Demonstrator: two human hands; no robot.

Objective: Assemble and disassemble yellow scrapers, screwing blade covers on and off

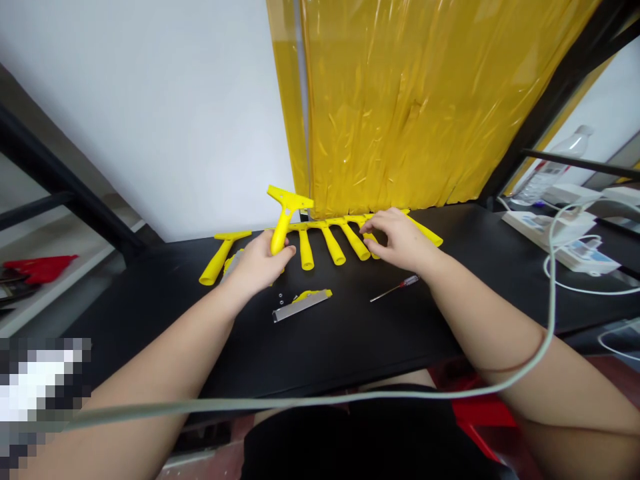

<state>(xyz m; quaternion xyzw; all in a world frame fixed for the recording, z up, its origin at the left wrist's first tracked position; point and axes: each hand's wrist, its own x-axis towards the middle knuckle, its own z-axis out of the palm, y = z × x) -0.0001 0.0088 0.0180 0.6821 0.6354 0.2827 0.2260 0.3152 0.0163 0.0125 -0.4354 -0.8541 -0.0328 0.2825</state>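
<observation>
My left hand (261,262) is closed round the handle of a yellow T-shaped scraper handle (285,217), its wide head raised above the table. Over the row of similar yellow handles (333,245) hovers my right hand (397,239), fingers apart and curved; I see nothing in it. Between my hands and nearer to me lies a metal blade holder (301,307) with a yellow piece behind it. Small screws (281,298) rest beside it. A screwdriver (395,289) with a reddish clear handle lies below my right hand. Another yellow handle (216,263) is left of my left hand.
The black tabletop (320,357) meets a white wall panel and a yellow plastic sheet (400,107) at the back. Power strips (565,243) and a clear bottle (553,167) stand at the right. A pale cable (350,399) crosses in front of me, over my right forearm.
</observation>
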